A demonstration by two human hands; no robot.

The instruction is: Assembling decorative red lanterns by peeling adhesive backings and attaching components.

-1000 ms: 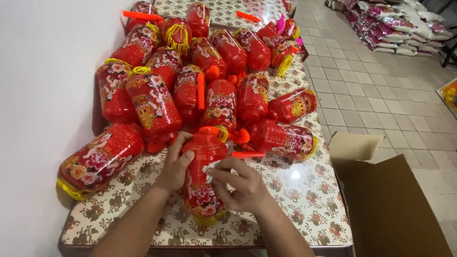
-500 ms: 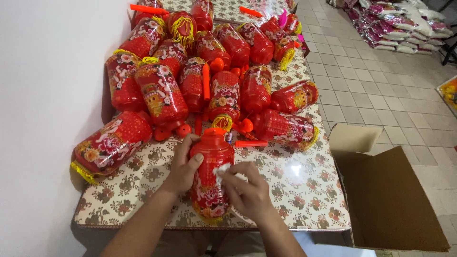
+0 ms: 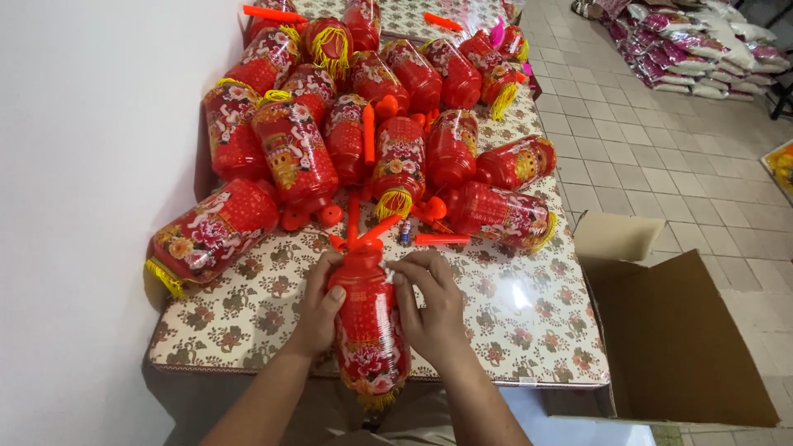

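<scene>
Two hands grip one red plastic-wrapped lantern [image 3: 369,326] at the table's near edge, at 6 o'clock in the head view. The left hand [image 3: 318,307] wraps its side; the right hand [image 3: 429,301] pinches the clear wrap near the top, by the orange cap. At 12 o'clock lies a heap of wrapped lanterns [image 3: 372,116]; loose orange sticks [image 3: 442,239] lie at 1 o'clock, an open cardboard box [image 3: 677,347] at 3. Doing this well likely means steadying the body while pulling the film gently, sparing the tassel.
</scene>
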